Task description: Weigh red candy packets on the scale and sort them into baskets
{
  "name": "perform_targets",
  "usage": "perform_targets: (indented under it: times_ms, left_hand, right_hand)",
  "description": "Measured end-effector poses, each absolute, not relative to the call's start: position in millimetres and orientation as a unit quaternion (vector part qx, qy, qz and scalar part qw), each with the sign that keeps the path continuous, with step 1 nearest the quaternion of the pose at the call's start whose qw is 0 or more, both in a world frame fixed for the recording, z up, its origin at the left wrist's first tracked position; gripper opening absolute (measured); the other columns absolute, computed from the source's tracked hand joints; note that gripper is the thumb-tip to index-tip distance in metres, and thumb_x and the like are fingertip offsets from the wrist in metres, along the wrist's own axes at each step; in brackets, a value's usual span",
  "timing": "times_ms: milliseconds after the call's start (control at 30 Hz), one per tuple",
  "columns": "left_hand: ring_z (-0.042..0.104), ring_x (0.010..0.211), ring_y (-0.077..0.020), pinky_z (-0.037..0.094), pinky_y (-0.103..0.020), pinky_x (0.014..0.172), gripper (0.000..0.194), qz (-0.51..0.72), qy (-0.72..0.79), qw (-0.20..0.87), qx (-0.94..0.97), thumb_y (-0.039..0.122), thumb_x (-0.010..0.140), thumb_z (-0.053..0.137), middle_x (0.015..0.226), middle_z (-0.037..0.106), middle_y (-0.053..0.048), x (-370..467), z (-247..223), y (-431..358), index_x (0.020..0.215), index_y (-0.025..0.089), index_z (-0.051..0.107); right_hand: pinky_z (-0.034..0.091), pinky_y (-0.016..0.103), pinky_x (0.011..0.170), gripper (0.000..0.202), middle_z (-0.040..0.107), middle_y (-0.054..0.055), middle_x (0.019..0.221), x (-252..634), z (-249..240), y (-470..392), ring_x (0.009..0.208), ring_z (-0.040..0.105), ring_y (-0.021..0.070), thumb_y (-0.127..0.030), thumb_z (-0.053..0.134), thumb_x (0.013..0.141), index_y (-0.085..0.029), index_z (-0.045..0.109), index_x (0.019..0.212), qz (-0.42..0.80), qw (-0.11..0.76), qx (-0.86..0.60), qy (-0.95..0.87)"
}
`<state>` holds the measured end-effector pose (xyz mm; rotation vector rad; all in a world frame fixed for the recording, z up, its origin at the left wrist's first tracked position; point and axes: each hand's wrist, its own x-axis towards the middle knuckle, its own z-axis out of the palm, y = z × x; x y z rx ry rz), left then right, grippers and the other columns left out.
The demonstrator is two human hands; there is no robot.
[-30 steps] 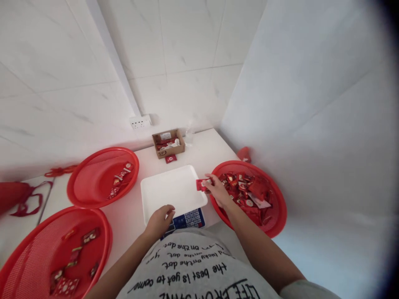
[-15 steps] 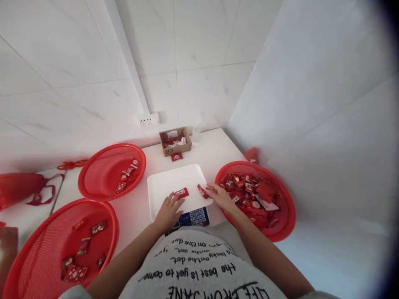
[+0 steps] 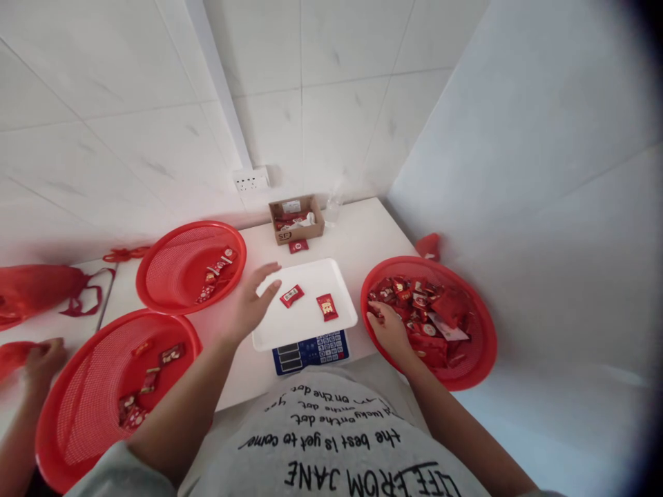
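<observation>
The left hand (image 3: 250,308) is held over the left edge of the white tray (image 3: 305,331), its thumb and fingers spread with nothing gripped. On the tray, a tilted red packet (image 3: 291,296) and a more upright gold-marked packet (image 3: 327,307) are laid apart from each other. The right hand (image 3: 391,335) is lowered into the right basket (image 3: 409,262), its fingers bent among heaped red packets (image 3: 414,297); whether one is pinched cannot be made out. Below the tray, a blue keypad (image 3: 331,347) is seen. Behind it, a loose packet (image 3: 298,246) is placed just before a cardboard box (image 3: 300,233). At far left, something red (image 3: 15,355) is touched by another person's hand (image 3: 46,362).
</observation>
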<state>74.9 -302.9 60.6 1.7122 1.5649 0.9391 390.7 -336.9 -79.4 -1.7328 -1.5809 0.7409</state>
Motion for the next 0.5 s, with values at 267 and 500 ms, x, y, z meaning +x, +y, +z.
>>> perform_targets:
  times_ms: [267, 500]
  left_hand:
    - [0.058, 0.100, -0.0190, 0.046, -0.036, 0.091, 0.034, 0.337, 0.578, 0.237, 0.704, 0.042, 0.086, 0.047, 0.108, 0.064, -0.006, 103, 83, -293, 0.110, 0.021, 0.058]
    - [0.015, 0.137, -0.0342, 0.021, -0.054, 0.108, 0.066, 0.203, 0.689, 0.195, 0.668, 0.045, 0.078, 0.055, 0.147, 0.023, -0.018, 90, -48, -335, 0.135, 0.015, 0.036]
  right_hand:
    - [0.035, 0.042, 0.102, 0.045, 0.056, 0.015, 0.122, 400, -113, -343, 0.115, 0.050, 0.0227, -0.039, 0.034, 0.085, -0.013, 0.053, 0.116, 0.321, 0.284, -0.688, -0.585]
    - [0.028, 0.040, 0.108, 0.048, 0.041, 0.015, 0.138, 424, -130, -337, 0.129, 0.036, 0.0228, -0.026, 0.044, 0.080, -0.011, 0.047, 0.126, 0.310, 0.228, -0.700, -0.602]
